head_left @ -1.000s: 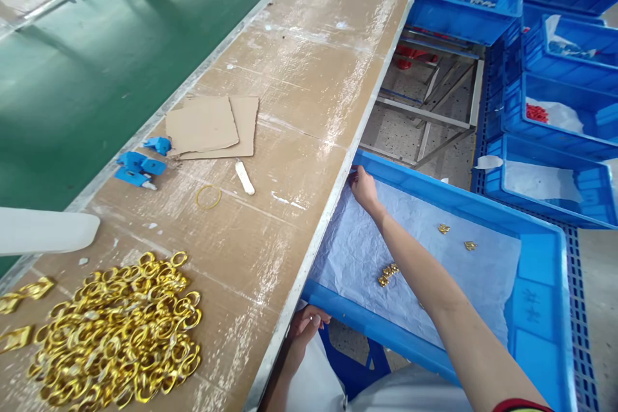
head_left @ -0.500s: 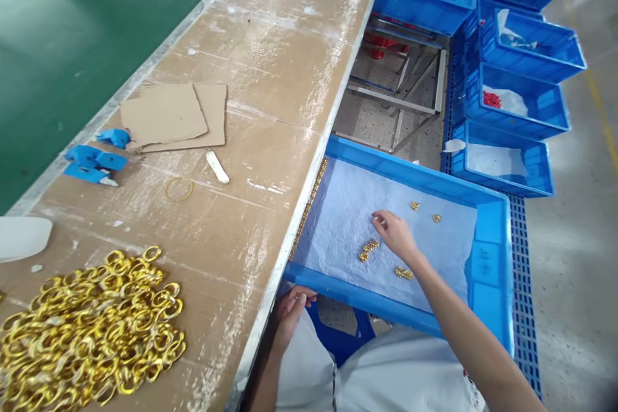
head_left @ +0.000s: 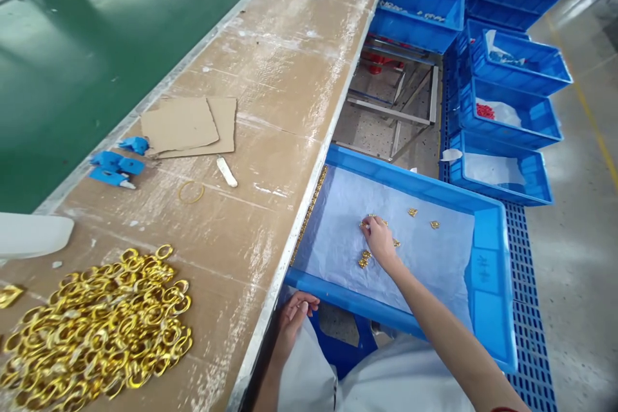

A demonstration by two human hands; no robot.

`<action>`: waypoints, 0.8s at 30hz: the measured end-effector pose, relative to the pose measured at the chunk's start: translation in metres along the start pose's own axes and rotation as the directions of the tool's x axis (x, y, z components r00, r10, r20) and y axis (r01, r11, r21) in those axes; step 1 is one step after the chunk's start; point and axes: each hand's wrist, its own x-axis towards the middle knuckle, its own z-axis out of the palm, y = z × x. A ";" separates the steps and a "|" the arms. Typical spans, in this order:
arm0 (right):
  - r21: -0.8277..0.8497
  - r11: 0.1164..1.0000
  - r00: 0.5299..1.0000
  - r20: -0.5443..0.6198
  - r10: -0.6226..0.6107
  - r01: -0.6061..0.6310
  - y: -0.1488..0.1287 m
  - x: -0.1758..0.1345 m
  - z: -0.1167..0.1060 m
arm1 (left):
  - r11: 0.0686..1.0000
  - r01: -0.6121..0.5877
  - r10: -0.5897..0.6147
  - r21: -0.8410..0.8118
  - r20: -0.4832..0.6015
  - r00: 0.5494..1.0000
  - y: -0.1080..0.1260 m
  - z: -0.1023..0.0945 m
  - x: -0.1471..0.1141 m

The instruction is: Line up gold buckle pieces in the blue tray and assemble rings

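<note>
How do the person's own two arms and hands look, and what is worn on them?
Both forearms are bare. The right hand and left hand wear no gloves, and no rings or watch can be seen. At the bottom edge, a thin red sleeve hem shows on the right upper arm. The left arm lies against white clothing; its sleeve is not visible.

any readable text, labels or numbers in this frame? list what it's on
None readable.
Blue tray: raised moulded marks on its inner right wall, too blurred to read.
Gold rings, cardboard, other blue bins: no visible text.
Right hand rests on the tray's white paper, which is blank.
</note>
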 end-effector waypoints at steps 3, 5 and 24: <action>0.005 0.999 0.999 -0.024 -0.037 0.038 -0.022 0.034 0.005 | 1.000 0.002 -0.002 0.024 0.014 1.000 -0.005 -0.003 0.001; 0.015 0.998 0.997 -0.044 -0.057 0.058 -0.037 0.062 0.007 | 1.000 0.012 -0.012 0.023 0.008 1.000 -0.008 -0.004 0.002; 0.050 0.996 0.985 -0.160 -0.066 0.075 -0.094 0.169 0.014 | 0.999 0.003 -0.003 0.033 -0.025 1.000 -0.033 -0.012 0.008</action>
